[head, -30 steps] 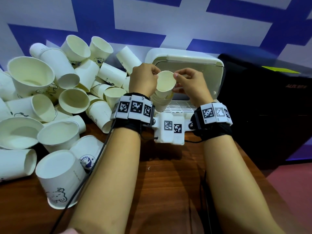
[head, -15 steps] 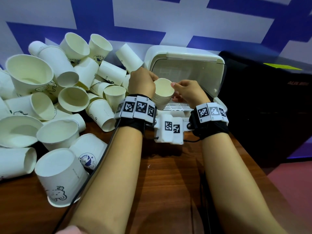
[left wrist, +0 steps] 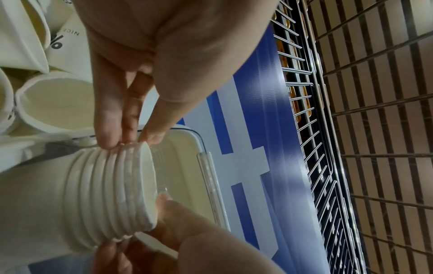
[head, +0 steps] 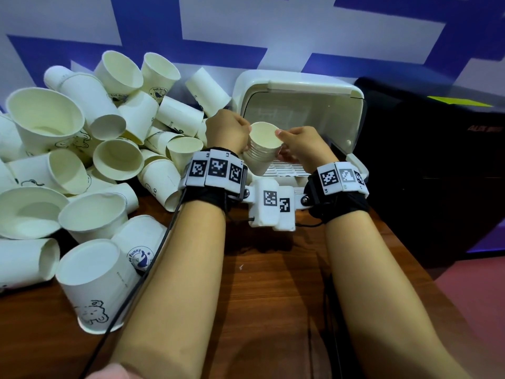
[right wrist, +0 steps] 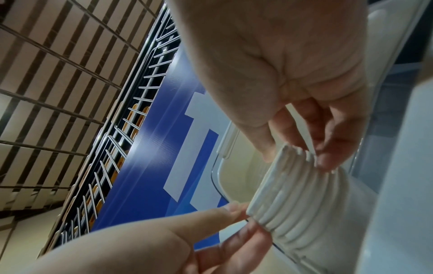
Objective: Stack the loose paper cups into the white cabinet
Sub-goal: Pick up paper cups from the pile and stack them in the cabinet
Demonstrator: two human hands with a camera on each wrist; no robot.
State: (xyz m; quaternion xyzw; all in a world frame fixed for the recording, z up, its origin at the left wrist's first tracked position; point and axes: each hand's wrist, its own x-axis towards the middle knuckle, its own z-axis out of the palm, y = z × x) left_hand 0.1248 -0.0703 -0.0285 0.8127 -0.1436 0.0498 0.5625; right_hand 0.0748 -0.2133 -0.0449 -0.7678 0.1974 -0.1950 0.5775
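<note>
Since the earlier frames both hands have carried the stack of nested cups (head: 263,149) lower and nearer the open mouth of the white cabinet (head: 302,105), its mouth now tipped toward the camera. Left hand (head: 228,129) pinches the stacked rims from the left with curled fingers (left wrist: 110,118); right hand (head: 299,144) pinches the opposite side, thumb over the top rim. Stack is held in the air in front of the cabinet's slatted shelf (head: 284,169); its base is hidden behind the left wrist band (head: 214,169). Cup count cannot be fixed: wrist views show roughly eight rolled rims, blurred at the edges. Loose paper cups (head: 82,165) lie heaped on the wooden table (head: 273,283) at left, partly cut off by the frame. Cabinet interior is largely hidden by the hands
</note>
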